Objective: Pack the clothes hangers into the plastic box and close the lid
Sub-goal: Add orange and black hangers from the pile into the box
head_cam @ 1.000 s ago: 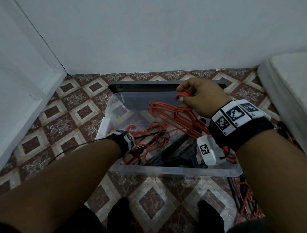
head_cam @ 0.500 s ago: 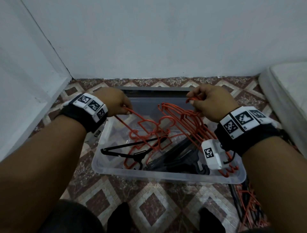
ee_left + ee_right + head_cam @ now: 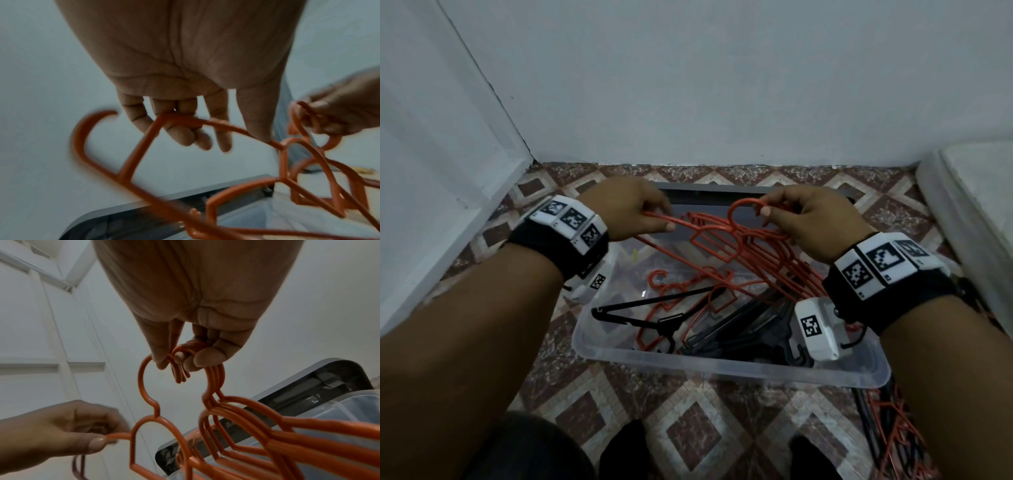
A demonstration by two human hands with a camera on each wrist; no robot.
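Note:
A clear plastic box [image 3: 722, 368] sits on the tiled floor with black hangers [image 3: 739, 329] and loose orange hangers [image 3: 671, 291] inside. Over its far side my right hand [image 3: 770, 216] grips the hooks of a bunch of orange hangers [image 3: 774, 260]; the right wrist view shows those hooks [image 3: 213, 376] held between its fingers and thumb. My left hand [image 3: 664, 219] pinches the arm of one more orange hanger [image 3: 144, 154], whose hook [image 3: 144, 379] lies against the right thumb. The grey lid [image 3: 722, 188] lies behind the box.
More orange and black hangers [image 3: 893, 431] lie on the floor at the box's right front corner. A white mattress [image 3: 979, 205] borders the right side. White walls close off the back and left. My feet [image 3: 626, 452] are just before the box.
My left hand rose out of the box with one orange hanger and carried it up beside the right hand's bunch. The right hand stayed over the box's far edge.

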